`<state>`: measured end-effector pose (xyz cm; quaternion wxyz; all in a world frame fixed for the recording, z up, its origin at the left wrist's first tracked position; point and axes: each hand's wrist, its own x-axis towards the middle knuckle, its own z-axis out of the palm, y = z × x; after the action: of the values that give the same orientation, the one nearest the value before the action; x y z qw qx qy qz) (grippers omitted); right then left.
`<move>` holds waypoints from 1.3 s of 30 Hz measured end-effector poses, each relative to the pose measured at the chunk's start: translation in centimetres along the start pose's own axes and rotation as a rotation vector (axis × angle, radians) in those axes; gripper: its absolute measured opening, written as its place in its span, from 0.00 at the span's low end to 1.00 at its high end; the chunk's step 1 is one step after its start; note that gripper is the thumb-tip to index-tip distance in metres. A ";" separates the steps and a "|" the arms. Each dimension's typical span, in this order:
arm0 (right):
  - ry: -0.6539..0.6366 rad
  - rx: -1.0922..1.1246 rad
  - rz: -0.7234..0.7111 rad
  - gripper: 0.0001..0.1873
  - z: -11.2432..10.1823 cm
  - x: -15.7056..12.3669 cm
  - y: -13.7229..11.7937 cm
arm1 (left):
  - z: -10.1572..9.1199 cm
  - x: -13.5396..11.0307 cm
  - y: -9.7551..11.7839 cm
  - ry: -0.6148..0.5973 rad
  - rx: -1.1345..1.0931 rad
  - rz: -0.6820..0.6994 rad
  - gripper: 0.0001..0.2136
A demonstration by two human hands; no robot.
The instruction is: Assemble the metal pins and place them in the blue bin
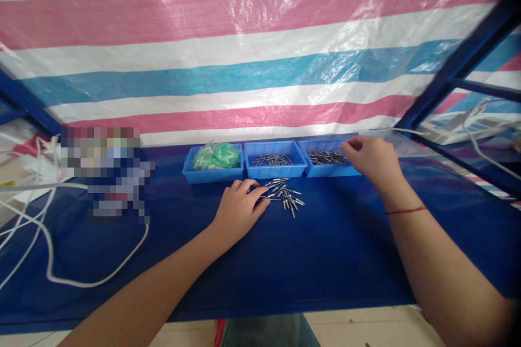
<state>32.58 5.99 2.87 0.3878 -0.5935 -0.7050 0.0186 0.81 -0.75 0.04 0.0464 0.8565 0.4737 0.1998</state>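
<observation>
My left hand (240, 207) rests palm down on the blue table cover, fingers together and lightly curled, touching the left edge of a loose pile of small metal pins (285, 193). My right hand (372, 158) reaches into the right blue tray (325, 169), which holds dark metal pins; its fingertips are pinched over them, and what they hold is too small to make out. A thin red string circles that wrist. The middle blue tray (274, 170) holds several metal pins. The left blue tray (211, 173) holds a bag of green and white plastic parts.
White cables (52, 265) loop across the left of the blue table cover (309, 260). A blurred-out object (108, 171) sits at the back left. A striped pink, white and blue tarp (244, 65) hangs behind. A blue metal frame post (451, 65) slants at right.
</observation>
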 end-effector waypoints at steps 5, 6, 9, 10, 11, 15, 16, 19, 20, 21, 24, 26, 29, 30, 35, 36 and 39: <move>0.126 -0.252 0.157 0.08 0.6 -0.3 -0.4 | 0.0 0.1 -0.4 -0.008 0.007 0.018 0.12; 0.145 -0.285 0.171 0.08 0.7 -0.3 -0.8 | 0.0 0.1 -0.4 -0.010 0.011 0.012 0.12; 0.152 -0.275 0.128 0.09 0.9 -0.5 -2.5 | 0.0 0.2 -0.4 -0.007 0.024 -0.007 0.12; 0.143 -0.251 0.092 0.09 0.9 -0.6 -3.2 | 0.0 0.2 -0.4 -0.005 0.029 -0.011 0.12; 0.127 -0.218 0.047 0.09 1.0 -0.8 -4.0 | 0.0 0.2 -0.4 -0.005 0.033 -0.013 0.12; -0.070 -0.040 -0.193 0.11 1.7 -1.8 -7.1 | 0.2 0.3 -0.6 -0.004 0.039 -0.015 0.11; -0.133 -0.003 -0.253 0.12 2.0 -2.1 -7.8 | 0.2 0.3 -0.7 0.000 0.034 -0.011 0.11; -0.294 0.069 -0.384 0.12 3.0 -3.0 -9.3 | 0.4 0.4 -0.8 0.030 0.006 0.009 0.12; -0.333 0.089 -0.409 0.11 3.3 -3.2 -9.6 | 0.4 0.4 -0.8 0.046 -0.010 0.014 0.12; -0.363 0.113 -0.426 0.10 3.7 -3.5 -9.9 | 0.3 0.4 -0.8 0.066 -0.032 0.016 0.12; -0.420 0.222 -0.437 0.08 4.5 -4.1 -10.5 | 0.1 0.6 -0.6 0.129 -0.132 0.012 0.11; -0.419 0.311 -0.403 0.08 4.8 -4.4 -10.7 | -0.1 0.7 -0.4 0.168 -0.221 -0.004 0.11; -0.350 0.426 -0.281 0.09 5.2 -4.7 -11.2 | -0.2 0.6 -0.2 0.189 -0.326 -0.023 0.09; -0.326 0.464 -0.227 0.09 5.3 -4.8 -11.3 | -0.1 0.6 -0.1 0.188 -0.346 -0.023 0.09; -0.327 0.739 -0.020 0.13 5.8 -5.2 -11.9 | 0.1 0.4 0.1 0.200 -0.405 0.005 0.07; -0.330 0.785 0.005 0.14 5.9 -5.2 -12.0 | 0.1 0.3 0.2 0.209 -0.417 0.003 0.06; -0.331 0.850 0.053 0.15 6.2 -5.2 -12.1 | 0.0 0.3 0.3 0.220 -0.435 -0.012 0.06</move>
<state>19.09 0.64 1.68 0.4787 -0.3884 -0.6719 0.4106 1.23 -0.63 0.21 0.1789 0.7966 0.4270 0.3888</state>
